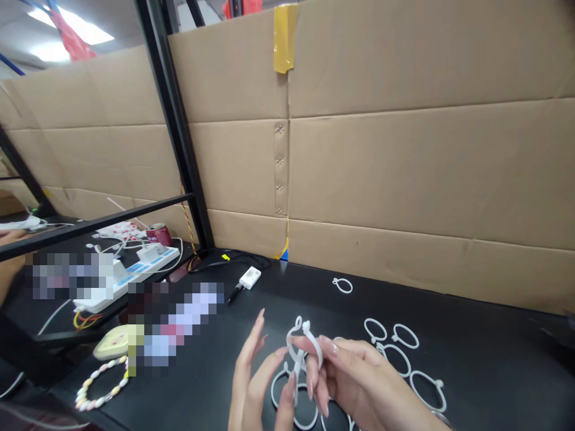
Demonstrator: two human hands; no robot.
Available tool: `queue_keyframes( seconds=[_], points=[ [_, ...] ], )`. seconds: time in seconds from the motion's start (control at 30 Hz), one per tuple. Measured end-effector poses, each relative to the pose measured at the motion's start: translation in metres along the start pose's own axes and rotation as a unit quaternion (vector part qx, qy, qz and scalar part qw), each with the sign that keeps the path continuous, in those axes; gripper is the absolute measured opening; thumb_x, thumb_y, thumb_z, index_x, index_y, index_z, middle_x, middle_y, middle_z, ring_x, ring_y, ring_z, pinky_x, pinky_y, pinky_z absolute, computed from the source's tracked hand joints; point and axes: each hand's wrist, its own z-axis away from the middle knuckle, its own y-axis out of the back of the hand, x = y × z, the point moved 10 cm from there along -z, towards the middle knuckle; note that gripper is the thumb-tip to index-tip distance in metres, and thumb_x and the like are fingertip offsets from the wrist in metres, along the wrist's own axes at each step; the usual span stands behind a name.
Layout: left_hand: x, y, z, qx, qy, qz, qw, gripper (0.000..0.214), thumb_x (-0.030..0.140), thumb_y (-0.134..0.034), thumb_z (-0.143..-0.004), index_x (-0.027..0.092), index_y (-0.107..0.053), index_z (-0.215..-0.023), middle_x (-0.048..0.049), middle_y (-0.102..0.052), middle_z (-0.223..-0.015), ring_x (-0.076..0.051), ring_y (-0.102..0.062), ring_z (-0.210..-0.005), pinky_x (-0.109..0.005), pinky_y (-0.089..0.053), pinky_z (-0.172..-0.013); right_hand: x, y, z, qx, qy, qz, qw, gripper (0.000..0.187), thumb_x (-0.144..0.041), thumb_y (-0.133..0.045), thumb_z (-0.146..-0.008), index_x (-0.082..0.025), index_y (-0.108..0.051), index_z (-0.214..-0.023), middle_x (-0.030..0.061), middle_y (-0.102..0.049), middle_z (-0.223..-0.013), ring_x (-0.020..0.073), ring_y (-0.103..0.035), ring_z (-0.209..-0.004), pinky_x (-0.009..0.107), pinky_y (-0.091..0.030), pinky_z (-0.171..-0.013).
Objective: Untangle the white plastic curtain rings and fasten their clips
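Above the black table, my right hand (354,374) pinches an unfastened white plastic snap ring (318,353) between thumb and fingers. Its small loop end and ball end stand apart at the top. My left hand (265,383) comes in from the other side, thumb and index fingertips against the ring's lower left part, other fingers raised. Whether a second ring is in the fingers I cannot tell. Below the hands lie more white rings (306,426), partly hidden. To the right are several loose rings (427,390), and a single ring (344,286) lies farther back.
A cardboard wall (404,167) closes off the back, beside a black metal post (175,131). On the left are a white power strip (157,261), a red can (159,234), a beaded bracelet (101,400) and a pale yellow case (114,342). A white adapter (250,277) lies near cables.
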Motion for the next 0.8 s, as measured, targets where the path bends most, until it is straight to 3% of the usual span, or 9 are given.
queue_keyframes(
  seconds=[0.27,0.47,0.57,0.67,0.8],
  points=[
    [0.004,0.004,-0.003,0.014,0.027,-0.01,0.999,0.043,0.006,-0.05,-0.082,0.024,-0.051,-0.121,-0.0083,-0.035,-0.146,-0.029,-0.043,-0.128,-0.041,-0.052,-0.089,0.005,0.001,-0.002,-0.018,0.001,-0.022,1.0,0.035,-0.041,-0.058,-0.086,-0.013,-0.069,-0.069,0.0035,-0.056,-0.065,0.0114,-0.052,-0.058,0.025,-0.046,-0.061],
    [0.003,0.002,-0.003,-0.005,0.023,-0.005,1.0,0.045,0.006,-0.051,-0.08,0.023,-0.049,-0.122,-0.0097,-0.036,-0.145,-0.03,-0.044,-0.127,-0.042,-0.05,-0.091,0.005,0.001,-0.002,-0.004,-0.005,-0.016,1.0,0.035,-0.042,-0.059,-0.085,-0.013,-0.07,-0.071,0.0039,-0.056,-0.066,0.0117,-0.051,-0.057,0.028,-0.046,-0.063],
    [0.003,0.005,-0.004,0.018,0.032,0.015,0.999,0.033,0.006,-0.05,-0.08,0.022,-0.054,-0.109,-0.009,-0.04,-0.142,-0.029,-0.046,-0.125,-0.039,-0.051,-0.088,0.006,0.002,-0.001,0.002,-0.013,-0.005,1.0,0.037,-0.043,-0.06,-0.084,-0.012,-0.07,-0.068,0.0052,-0.058,-0.069,0.011,-0.051,-0.057,0.029,-0.046,-0.065],
    [-0.001,0.01,-0.001,0.057,0.084,0.014,0.995,0.015,0.009,-0.046,-0.084,0.022,-0.053,-0.083,-0.0071,-0.047,-0.136,-0.026,-0.05,-0.121,-0.039,-0.048,-0.088,0.005,0.003,-0.001,0.004,-0.009,0.0,1.0,0.037,-0.042,-0.059,-0.085,-0.012,-0.069,-0.065,0.0054,-0.059,-0.068,0.0109,-0.052,-0.058,0.026,-0.045,-0.064],
    [-0.003,0.007,0.003,0.051,0.111,-0.009,0.992,0.023,0.021,-0.044,-0.088,0.022,-0.045,-0.065,-0.0081,-0.051,-0.13,-0.027,-0.051,-0.118,-0.039,-0.045,-0.089,0.005,0.002,0.0,-0.002,-0.011,-0.006,1.0,0.039,-0.041,-0.057,-0.086,-0.013,-0.068,-0.062,0.0044,-0.058,-0.066,0.0105,-0.05,-0.057,0.026,-0.044,-0.062]
  ],
)
